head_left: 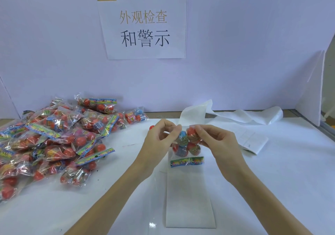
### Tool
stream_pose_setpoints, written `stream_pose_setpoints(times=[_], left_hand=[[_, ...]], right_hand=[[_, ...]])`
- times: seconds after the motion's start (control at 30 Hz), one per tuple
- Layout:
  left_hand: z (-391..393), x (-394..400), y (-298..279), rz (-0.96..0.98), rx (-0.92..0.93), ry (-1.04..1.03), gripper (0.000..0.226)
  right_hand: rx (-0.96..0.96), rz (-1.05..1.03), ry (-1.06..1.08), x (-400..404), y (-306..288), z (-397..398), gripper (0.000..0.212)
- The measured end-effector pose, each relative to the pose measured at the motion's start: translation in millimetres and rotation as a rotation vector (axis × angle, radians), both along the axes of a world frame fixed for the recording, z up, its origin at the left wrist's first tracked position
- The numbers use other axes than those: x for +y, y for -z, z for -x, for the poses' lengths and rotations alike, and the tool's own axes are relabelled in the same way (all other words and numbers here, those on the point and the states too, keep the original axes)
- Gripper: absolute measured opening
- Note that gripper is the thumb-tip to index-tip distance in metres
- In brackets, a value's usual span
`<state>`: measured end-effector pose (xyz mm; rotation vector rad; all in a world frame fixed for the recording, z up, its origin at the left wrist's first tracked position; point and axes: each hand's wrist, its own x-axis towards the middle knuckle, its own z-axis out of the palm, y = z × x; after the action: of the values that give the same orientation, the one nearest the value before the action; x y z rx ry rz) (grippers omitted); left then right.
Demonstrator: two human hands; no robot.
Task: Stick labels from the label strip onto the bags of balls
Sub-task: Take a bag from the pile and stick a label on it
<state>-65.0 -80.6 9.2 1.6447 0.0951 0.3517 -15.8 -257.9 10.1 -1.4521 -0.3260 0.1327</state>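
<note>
Both hands have a pinching grip on one bag of balls [186, 144], left hand [159, 140] and right hand [217, 142] curled on its far end, lifted over mid-tabletop. Under it the label strip [190, 198] runs to the near edge; can't make out any labels on it. White tabletop [281, 180], lilac wall with a paper sign [143, 24]. Pile of bagged balls [54, 140] fills the left edge, cut off. Loose backing paper [250, 116] trails toward the far right corner.
</note>
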Motion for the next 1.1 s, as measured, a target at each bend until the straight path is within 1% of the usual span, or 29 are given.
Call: stream_pose_setpoints(times=[0.1, 0.2, 0.27, 0.3, 0.37, 0.4, 0.47, 0.5, 0.53, 0.6, 0.63, 0.7, 0.73, 0.87, 0.97, 1.1], left_hand=[[-1.1, 1.3, -2.3, -0.055, -0.033, -0.062, 0.028], [0.2, 1.0, -1.6, -0.055, -0.096, -0.091, 0.028], [0.9, -0.4, 0.5, -0.065, -0.120, -0.159, 0.029], [0.4, -0.6, 1.9, -0.053, -0.129, -0.198, 0.029], [-0.9, 0.3, 3.8, 0.002, -0.136, -0.257, 0.031], [-1.0, 1.2, 4.0, 0.009, -0.127, -0.280, 0.029], [-1.5, 3.3, 4.3, -0.024, -0.102, -0.293, 0.019], [-1.0, 4.1, 3.8, -0.015, -0.106, -0.269, 0.009], [0.0, 3.9, 2.3, 0.013, -0.109, -0.220, 0.005], [0.5, 4.1, -0.4, 0.023, -0.101, -0.103, 0.021], [0.3, 4.3, -1.9, -0.011, -0.077, -0.053, 0.023], [1.8, 3.9, -3.9, -0.051, -0.033, 0.008, 0.011], [1.6, 4.0, -3.5, -0.047, -0.014, -0.003, 0.010], [0.3, 4.9, -3.8, 0.085, 0.022, -0.121, 0.016], [-0.3, 5.2, -5.6, 0.204, 0.033, -0.127, 0.022], [0.6, 1.9, -6.1, 0.371, 0.053, -0.103, 0.024]], right_hand=[[0.019, -0.027, -0.014, -0.8, -3.6, 0.3, 0.028], [0.006, -0.051, -0.028, 1.2, -4.2, 0.4, 0.034], [-0.008, -0.048, -0.053, 0.8, -3.8, 0.7, 0.039], [-0.022, -0.025, -0.106, 0.5, -4.2, 1.7, 0.038], [-0.031, 0.055, -0.245, 1.2, -3.1, 4.8, 0.028], [-0.003, 0.073, -0.281, 2.2, -1.8, 5.6, 0.029], [0.060, 0.066, -0.268, 4.2, 1.2, 5.3, 0.035], [0.067, 0.066, -0.247, 5.0, 2.3, 4.5, 0.031], [0.058, 0.080, -0.223, 5.3, 2.8, 3.1, 0.024], [0.022, 0.141, -0.178, 4.2, 2.6, 0.3, 0.009], [-0.001, 0.178, -0.167, 2.9, 2.9, -0.9, 0.007], [-0.030, 0.232, -0.178, 1.3, 3.9, -1.4, 0.016], [-0.036, 0.241, -0.187, 1.1, 3.8, -0.8, 0.024], [0.014, 0.187, -0.142, 0.2, 2.2, 0.3, 0.040], [0.045, 0.197, -0.124, 1.2, 0.2, 0.3, 0.049], [0.023, 0.166, -0.106, 4.0, -1.3, 2.3, 0.044]])
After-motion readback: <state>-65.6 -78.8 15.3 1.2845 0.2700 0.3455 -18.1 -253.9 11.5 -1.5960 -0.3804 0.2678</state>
